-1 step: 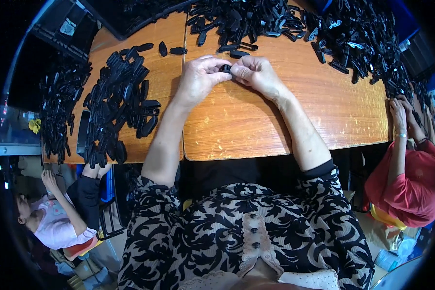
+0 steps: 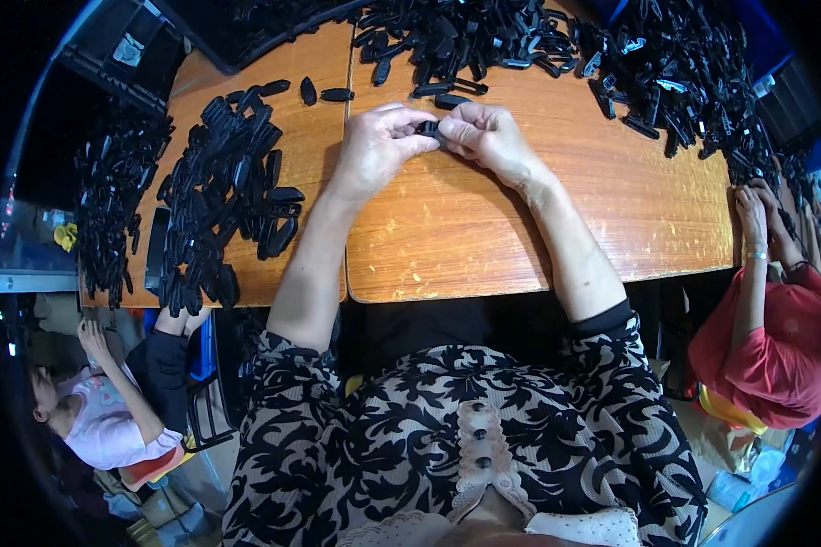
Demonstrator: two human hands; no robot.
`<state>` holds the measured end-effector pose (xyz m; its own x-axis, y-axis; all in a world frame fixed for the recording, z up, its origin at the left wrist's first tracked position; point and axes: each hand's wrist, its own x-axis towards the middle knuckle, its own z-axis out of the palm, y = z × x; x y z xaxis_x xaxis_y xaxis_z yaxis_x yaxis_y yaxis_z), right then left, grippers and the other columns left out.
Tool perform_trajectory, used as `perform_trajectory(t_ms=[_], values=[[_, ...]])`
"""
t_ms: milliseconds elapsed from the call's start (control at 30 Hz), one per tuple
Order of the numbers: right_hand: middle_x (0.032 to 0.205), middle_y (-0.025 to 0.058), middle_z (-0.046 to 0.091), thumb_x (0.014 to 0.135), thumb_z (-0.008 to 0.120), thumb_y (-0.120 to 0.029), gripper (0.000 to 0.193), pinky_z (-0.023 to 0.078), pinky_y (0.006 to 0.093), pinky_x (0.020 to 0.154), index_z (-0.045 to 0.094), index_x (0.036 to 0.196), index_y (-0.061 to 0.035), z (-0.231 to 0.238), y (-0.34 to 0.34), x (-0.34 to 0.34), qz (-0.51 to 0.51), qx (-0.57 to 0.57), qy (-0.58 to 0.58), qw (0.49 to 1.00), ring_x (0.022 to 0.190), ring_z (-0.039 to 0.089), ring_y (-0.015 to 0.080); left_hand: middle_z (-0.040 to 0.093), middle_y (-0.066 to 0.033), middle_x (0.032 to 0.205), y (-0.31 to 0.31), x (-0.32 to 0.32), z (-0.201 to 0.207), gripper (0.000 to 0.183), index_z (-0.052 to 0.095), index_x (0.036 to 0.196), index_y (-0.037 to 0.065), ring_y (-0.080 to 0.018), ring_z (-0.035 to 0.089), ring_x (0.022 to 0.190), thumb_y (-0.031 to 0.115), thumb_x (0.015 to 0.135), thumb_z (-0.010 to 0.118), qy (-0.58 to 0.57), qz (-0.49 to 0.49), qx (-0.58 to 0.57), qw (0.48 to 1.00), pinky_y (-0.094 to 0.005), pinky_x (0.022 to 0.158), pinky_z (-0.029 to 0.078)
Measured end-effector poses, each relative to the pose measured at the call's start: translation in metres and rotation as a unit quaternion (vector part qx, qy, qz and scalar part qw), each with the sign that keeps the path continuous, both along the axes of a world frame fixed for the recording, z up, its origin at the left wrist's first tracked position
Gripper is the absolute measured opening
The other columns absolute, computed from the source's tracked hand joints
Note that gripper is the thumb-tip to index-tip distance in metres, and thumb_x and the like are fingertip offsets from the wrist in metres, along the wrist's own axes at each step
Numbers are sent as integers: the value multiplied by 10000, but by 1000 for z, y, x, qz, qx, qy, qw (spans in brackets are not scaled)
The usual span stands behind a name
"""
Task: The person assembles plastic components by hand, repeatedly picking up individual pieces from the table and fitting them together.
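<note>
A small black plastic part is pinched between my two hands above the far middle of the wooden table. My left hand closes its thumb and fingers on the part's left side. On the other side, the thumb and curled fingers of my right hand grip it too. Fingers hide most of the part, so its full shape cannot be made out. Just beyond my right hand lies an elongated black plastic piece. Two oval black pieces, one of them upright, rest to the left of my left hand.
Heaps of similar black parts cover the table's far side, far right and left. A black crate stands at the far left. A seam divides the wooden tabletop. Co-workers sit at left and right.
My right hand's thumb and fingers have shifted very slightly against the black part. Otherwise everything looks the same.
</note>
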<state>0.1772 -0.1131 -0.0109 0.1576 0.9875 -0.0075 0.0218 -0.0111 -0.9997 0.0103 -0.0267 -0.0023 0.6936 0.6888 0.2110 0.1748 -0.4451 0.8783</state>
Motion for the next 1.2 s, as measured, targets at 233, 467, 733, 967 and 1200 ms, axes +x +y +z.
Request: perform_trajectory(t_ms=[233,467,733,967,1200], values=[[638,-23,538,943,643,-204,225,312,216,498,635,787,-42,8,-3,4,38,-17,1,999,555,419,54,659,-20,877,3,-1,-8,273,721,1024,-8,-86,620,747,-31,755,756,-10,-24,41,999,-215,682,515],[605,-17,537,914,679,-231,266,314,228,482,630,728,-49,16,-3,10,59,-92,-34,993,535,430,65,630,-38,739,-1,1,-4,293,741,1002,46,-114,557,631,-3,716,782,-23,-46,156,986,-270,577,474],[679,9,593,895,686,-301,263,283,189,428,636,870,-44,20,-2,3,7,-117,-46,992,539,463,47,714,-66,915,3,-4,-7,276,724,1046,-14,-97,643,766,-19,772,752,-57,-55,39,996,-230,684,540],[811,18,662,936,624,-331,339,350,146,442,638,1073,-21,17,-13,13,122,-65,108,984,664,594,48,722,-66,827,2,0,-5,284,731,1047,1,-87,655,692,-43,767,743,-148,-93,-101,979,-209,621,546],[853,49,680,946,629,-235,233,343,128,397,643,1047,-25,2,-12,27,167,-78,203,962,674,626,52,736,-89,879,-7,3,-1,290,721,1058,-13,-99,682,747,-18,771,766,-137,-109,-108,979,-211,634,554]])
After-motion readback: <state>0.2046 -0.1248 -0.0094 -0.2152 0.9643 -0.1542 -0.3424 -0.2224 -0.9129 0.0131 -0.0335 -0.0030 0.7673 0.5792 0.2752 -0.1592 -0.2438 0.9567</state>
